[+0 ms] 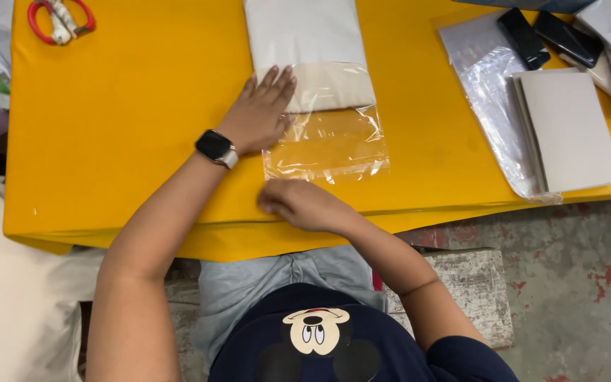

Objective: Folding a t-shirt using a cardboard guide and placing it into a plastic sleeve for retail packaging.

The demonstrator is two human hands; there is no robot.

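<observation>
Nearest the lens: dark shirt with a cartoon print [317,331], grey fabric [277,283] below the table edge, 2 bare forearms reaching up and out.

Right hand [304,204]: hovering or resting at the near edge of the clear plastic bag [327,145]; fingers curled inward, tips blurred; whether pinching the bag's lip, cannot tell.

Left hand [259,113]: lying flat, fingers straight and close together, tips pressing the left edge of the folded cream cloth [312,53] where entering the bag; black wristwatch [216,148] on that wrist.

Cloth, judged: light, soft, limp, likely sagging and unfolding if lifted by 1 corner; best taken by the folded edges with both hands, or slid flat. Bag, judged: thin, slippery, crinkling, clinging to the tabletop; mouth edge being the sensible grip.

Position: cloth lying at table centre, far end outside the bag, near end inside; bag's empty part stretching toward the body.

Surface: yellow table covering [121,106], smooth, slightly glossy, wrapping over the near edge.

Also present: red-handled scissors [60,19] at far left; stack of grey cards [571,131] on more clear plastic at right; 2 black flat objects [549,37] beyond; white bundle [15,283] at lower left.

Room: worn concrete floor [574,283] showing red paint patches.
</observation>
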